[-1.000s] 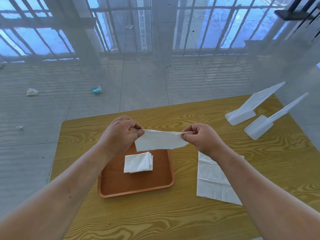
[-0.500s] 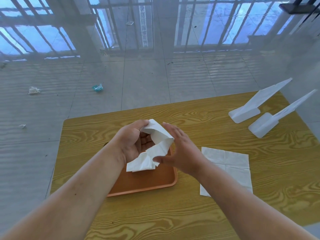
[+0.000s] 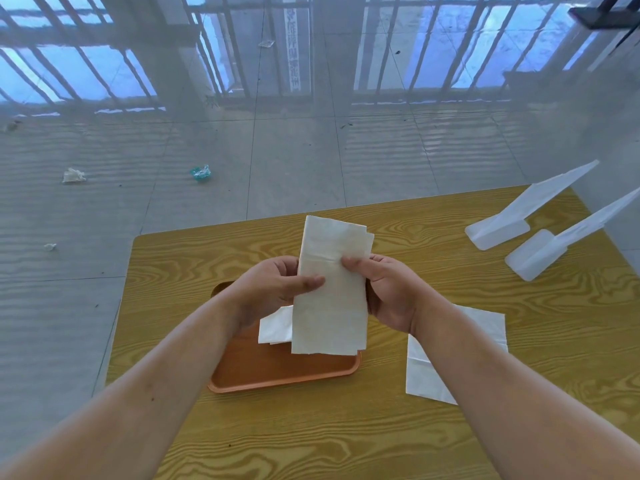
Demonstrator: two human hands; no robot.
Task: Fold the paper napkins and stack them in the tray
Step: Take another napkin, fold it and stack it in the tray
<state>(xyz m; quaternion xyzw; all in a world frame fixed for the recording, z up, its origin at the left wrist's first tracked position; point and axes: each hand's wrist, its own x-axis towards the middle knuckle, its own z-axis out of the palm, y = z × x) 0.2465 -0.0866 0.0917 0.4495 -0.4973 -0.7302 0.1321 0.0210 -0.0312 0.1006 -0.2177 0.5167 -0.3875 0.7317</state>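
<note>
Head view. Both hands up over the table (image 3: 346, 427), holding one napkin (image 3: 330, 289) between them. It is folded into a long strip, standing on end, top edge tipped away from the person, bottom edge hanging over the tray (image 3: 277, 375). Left hand (image 3: 273, 289) clamps the strip's left edge, thumb across the front, fingers behind. Right hand (image 3: 388, 292) clamps the right edge, thumb on the front near the middle crease, fingers tucked behind. The two thumbs sit near each other on the paper, not touching.

Tray is orange-brown, flat on the yellow wood-grain table, right under the hands. Inside it a folded napkin stack (image 3: 275, 327) lies toward the far part, mostly hidden by the held strip and the left wrist; how many are in it cannot be told.

To the right of the tray, an unfolded napkin sheet (image 3: 481, 327) lies flat on the table, partly covered by the right forearm.

Far right corner of the table: two white plastic stands (image 3: 498, 230), side by side, each with a flat base and a slanted panel rising away.

Beyond the table, a glossy grey tile floor (image 3: 294, 161) with a crumpled white scrap (image 3: 73, 175) and a teal scrap (image 3: 201, 172), well apart from the table.
</note>
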